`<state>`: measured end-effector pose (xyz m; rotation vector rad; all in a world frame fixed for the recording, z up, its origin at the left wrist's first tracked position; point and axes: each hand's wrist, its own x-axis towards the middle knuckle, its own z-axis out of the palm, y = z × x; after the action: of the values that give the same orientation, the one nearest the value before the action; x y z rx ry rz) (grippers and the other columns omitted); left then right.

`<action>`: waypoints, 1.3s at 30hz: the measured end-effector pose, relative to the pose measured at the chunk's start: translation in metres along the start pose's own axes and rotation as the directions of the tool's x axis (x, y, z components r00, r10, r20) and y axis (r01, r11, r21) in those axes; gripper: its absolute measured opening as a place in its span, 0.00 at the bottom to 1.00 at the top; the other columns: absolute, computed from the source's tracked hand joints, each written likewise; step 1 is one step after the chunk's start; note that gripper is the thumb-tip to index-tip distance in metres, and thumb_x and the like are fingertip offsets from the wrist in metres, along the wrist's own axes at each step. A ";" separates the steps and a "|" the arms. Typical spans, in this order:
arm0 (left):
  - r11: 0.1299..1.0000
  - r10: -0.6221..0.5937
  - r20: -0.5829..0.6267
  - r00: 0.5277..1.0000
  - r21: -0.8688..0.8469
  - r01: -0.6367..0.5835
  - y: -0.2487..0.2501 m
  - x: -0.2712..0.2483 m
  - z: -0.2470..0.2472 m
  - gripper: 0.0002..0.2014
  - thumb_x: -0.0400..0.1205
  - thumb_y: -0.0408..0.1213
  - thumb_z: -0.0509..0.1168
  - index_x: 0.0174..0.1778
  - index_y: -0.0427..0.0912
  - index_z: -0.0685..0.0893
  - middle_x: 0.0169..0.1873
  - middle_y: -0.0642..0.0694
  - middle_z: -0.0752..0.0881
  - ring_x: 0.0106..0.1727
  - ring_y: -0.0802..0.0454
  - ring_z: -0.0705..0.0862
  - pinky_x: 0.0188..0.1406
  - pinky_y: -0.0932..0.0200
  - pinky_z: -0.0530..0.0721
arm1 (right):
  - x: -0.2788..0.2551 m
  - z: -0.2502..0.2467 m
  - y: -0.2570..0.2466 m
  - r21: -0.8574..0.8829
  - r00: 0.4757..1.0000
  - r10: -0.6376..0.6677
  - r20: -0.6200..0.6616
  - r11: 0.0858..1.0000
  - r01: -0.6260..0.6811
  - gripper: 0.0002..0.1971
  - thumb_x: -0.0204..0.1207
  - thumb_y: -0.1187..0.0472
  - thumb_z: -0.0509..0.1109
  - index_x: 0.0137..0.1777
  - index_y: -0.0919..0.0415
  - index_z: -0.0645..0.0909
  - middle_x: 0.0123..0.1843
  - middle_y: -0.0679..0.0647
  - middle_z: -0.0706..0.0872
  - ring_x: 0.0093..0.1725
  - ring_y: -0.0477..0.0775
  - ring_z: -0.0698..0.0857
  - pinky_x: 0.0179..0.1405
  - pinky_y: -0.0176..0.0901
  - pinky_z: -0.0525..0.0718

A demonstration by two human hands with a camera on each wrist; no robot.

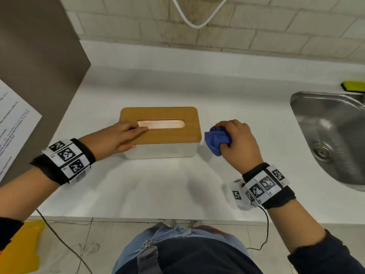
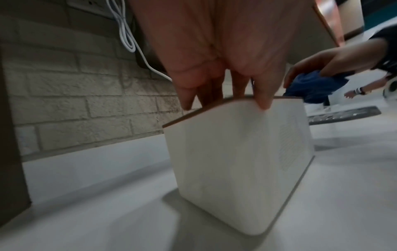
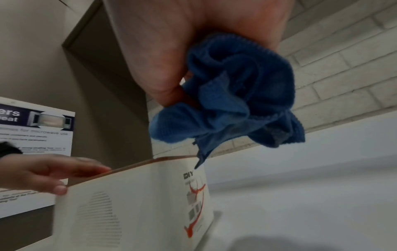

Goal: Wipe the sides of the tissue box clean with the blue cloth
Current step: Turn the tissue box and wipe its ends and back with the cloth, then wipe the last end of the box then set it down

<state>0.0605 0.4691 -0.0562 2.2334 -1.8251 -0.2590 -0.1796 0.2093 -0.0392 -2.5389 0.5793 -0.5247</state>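
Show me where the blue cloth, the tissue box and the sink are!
blue cloth (image 1: pixel 216 140): head view, on its bunched middle.
tissue box (image 1: pixel 167 152): head view, on its white front side.
sink (image 1: pixel 324 125): head view, on its steel basin wall.

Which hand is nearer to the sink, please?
The right hand: it holds the blue cloth between tissue box and sink. The left hand rests on the box's far end.

The sink (image 1: pixel 324 123) is cut off by the head view's right edge. The poster (image 3: pixel 36 141) text is mostly too blurred to read, and the right hand (image 1: pixel 238 140) hides part of the blue cloth (image 1: pixel 216 140).
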 end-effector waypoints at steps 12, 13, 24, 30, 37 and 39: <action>0.942 -0.328 -0.171 0.929 0.018 0.336 0.125 0.094 0.059 0.34 0.77 0.56 0.62 0.76 0.46 0.63 0.68 0.35 0.70 0.68 0.37 0.70 0.69 0.44 0.67 | -0.019 0.004 0.003 -0.092 0.993 -0.058 0.105 0.993 0.068 0.23 0.66 0.58 0.51 0.58 0.56 0.79 0.52 0.55 0.82 0.46 0.60 0.78 0.32 0.50 0.81; 0.928 -0.362 -0.191 0.912 0.021 0.373 0.126 0.099 0.062 0.33 0.77 0.56 0.61 0.76 0.47 0.64 0.66 0.34 0.72 0.66 0.36 0.71 0.67 0.44 0.68 | -0.021 0.002 0.006 -0.114 0.992 -0.063 0.113 0.991 0.076 0.24 0.65 0.57 0.49 0.57 0.56 0.80 0.52 0.55 0.82 0.46 0.60 0.78 0.31 0.48 0.80; 0.951 -0.288 -0.455 0.842 -0.239 0.196 0.094 0.057 0.005 0.27 0.77 0.53 0.51 0.73 0.54 0.70 0.55 0.34 0.77 0.59 0.37 0.74 0.61 0.53 0.67 | -0.002 -0.024 -0.042 0.053 0.941 -0.303 -0.148 0.948 0.313 0.19 0.67 0.68 0.54 0.55 0.56 0.77 0.56 0.65 0.81 0.49 0.64 0.77 0.41 0.52 0.78; 0.903 -0.193 -0.552 0.811 -0.423 -0.073 0.054 0.019 -0.018 0.20 0.82 0.57 0.48 0.64 0.56 0.76 0.54 0.60 0.75 0.54 0.71 0.73 0.59 0.74 0.69 | 0.028 0.018 -0.113 0.141 0.831 -0.520 -0.196 0.824 0.549 0.18 0.65 0.68 0.57 0.52 0.54 0.77 0.61 0.62 0.83 0.55 0.66 0.76 0.54 0.60 0.74; 0.841 -0.232 -0.511 0.828 -0.533 -0.094 0.037 0.013 -0.030 0.34 0.81 0.63 0.46 0.52 0.33 0.80 0.47 0.42 0.79 0.52 0.72 0.75 0.56 0.74 0.72 | 0.029 0.058 -0.135 0.184 0.888 -0.459 -0.042 0.870 0.458 0.28 0.70 0.40 0.61 0.67 0.55 0.73 0.71 0.60 0.73 0.69 0.65 0.69 0.71 0.64 0.62; 0.820 -0.234 -0.505 0.831 -0.561 -0.111 0.032 0.013 -0.031 0.32 0.81 0.63 0.47 0.52 0.36 0.80 0.47 0.45 0.79 0.53 0.71 0.76 0.57 0.73 0.72 | 0.035 0.059 -0.137 0.141 0.879 -0.472 -0.064 0.868 0.476 0.28 0.71 0.41 0.64 0.69 0.53 0.72 0.70 0.58 0.74 0.68 0.64 0.69 0.70 0.64 0.64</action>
<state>0.0423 0.4530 -0.0166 1.6953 -1.1546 -0.1199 -0.0819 0.3227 -0.0064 -2.5214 -0.0939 -0.7420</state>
